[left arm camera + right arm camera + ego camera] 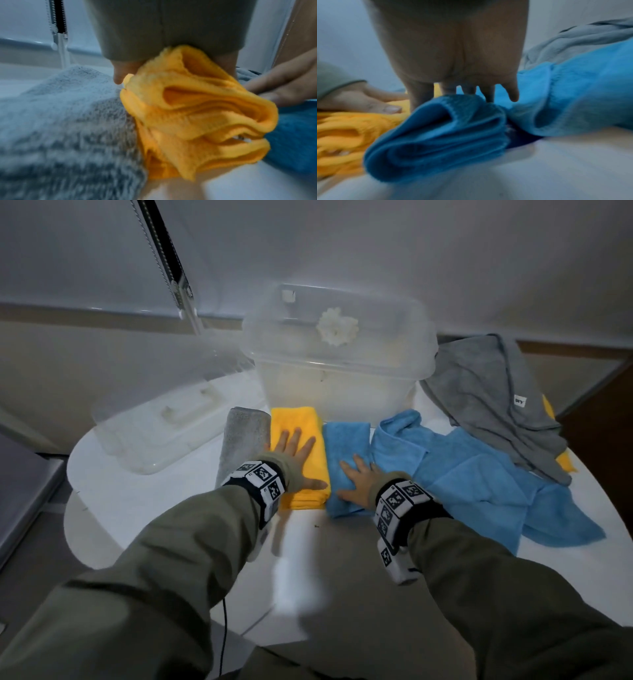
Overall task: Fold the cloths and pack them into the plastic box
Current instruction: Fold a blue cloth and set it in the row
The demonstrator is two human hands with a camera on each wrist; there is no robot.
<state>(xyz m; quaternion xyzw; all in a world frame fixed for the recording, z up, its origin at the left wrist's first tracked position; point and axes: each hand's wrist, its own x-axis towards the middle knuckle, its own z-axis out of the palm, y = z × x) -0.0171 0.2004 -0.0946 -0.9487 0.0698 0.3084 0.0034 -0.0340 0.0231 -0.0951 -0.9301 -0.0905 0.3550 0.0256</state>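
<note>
Three folded cloths lie side by side on the white table (308, 559) in front of the clear plastic box (339, 364): a grey one (239, 436), a yellow one (301, 426) and a blue one (346, 446). My left hand (291, 453) lies flat on the folded yellow cloth (197, 115), fingers straight. My right hand (358, 481) presses flat on the folded blue cloth (445, 135) with spread fingers. An unfolded blue cloth (479, 474) spreads to the right, touching the folded one.
The box's clear lid (161, 429) lies at the left of the table. A rumpled grey cloth (493, 398) with a yellow cloth (565, 463) peeking from under it sits at the back right. A wall and a window blind cord (161, 261) stand behind.
</note>
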